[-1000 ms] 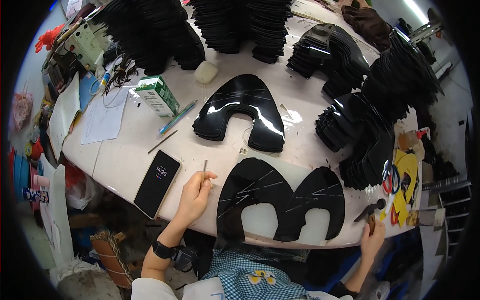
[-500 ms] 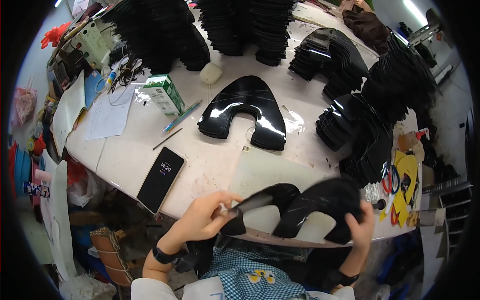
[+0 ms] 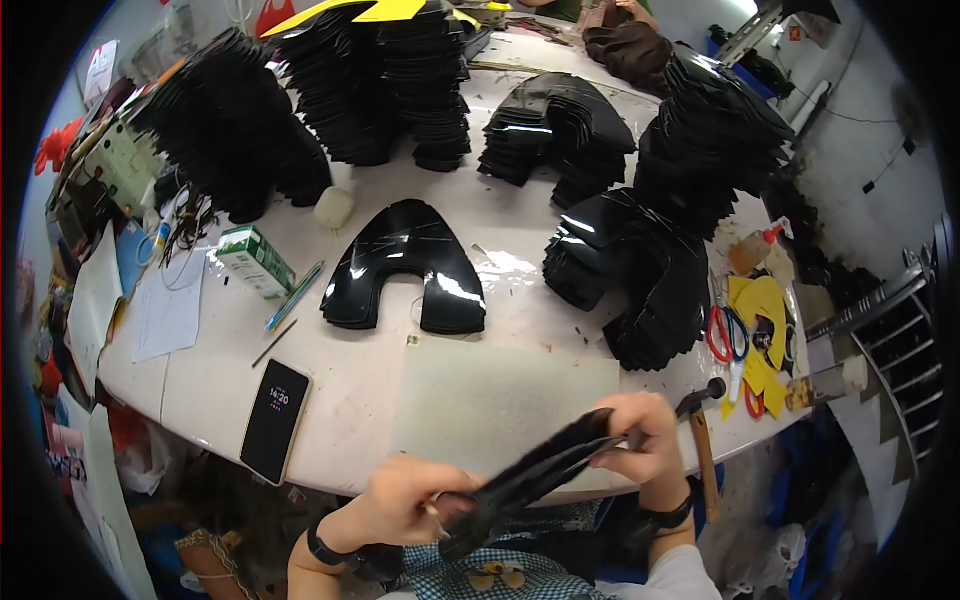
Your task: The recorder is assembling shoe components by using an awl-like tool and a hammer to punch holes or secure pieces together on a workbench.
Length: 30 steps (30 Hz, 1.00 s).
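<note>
Head view: we grip a folded black piece (image 3: 545, 468) with both hands at the near edge of the surface (image 3: 500, 400). Left hand (image 3: 405, 500) clasps its lower end, with a thin tool between the fingers; right hand (image 3: 645, 438) pinches its upper end. A phone (image 3: 276, 407) lies left of the left hand, a hammer (image 3: 700, 440) just right of the right hand.

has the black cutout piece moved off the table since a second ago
Yes. The black cutout piece lay flat on the table right of the phone; now both hands hold it folded, off the near edge.
</note>
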Available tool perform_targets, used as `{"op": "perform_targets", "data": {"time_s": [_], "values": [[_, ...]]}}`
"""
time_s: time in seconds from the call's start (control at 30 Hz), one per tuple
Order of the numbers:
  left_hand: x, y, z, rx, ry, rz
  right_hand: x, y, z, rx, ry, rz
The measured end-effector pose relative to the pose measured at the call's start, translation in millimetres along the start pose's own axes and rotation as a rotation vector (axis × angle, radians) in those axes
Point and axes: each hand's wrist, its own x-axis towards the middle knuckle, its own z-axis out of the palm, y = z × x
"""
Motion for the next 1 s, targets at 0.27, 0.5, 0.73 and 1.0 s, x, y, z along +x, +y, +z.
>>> {"op": "perform_targets", "data": {"time_s": [0.27,0.5,0.73,1.0], "values": [[-9,-53,-10,0.332,0.289,-0.303,62,7,-153,-0.468,0.683,0.194],[-27,-62,-31,0.334,0.373,-0.538,31,28,-58,-1.330,0.608,-0.065],[0,-75,-63,0.448,0.337,-0.584,5,57,93,-0.926,-0.616,0.222],[64,-123,-100,0.516,0.343,-0.396,-20,41,103,-0.348,-0.513,-0.180]]}}
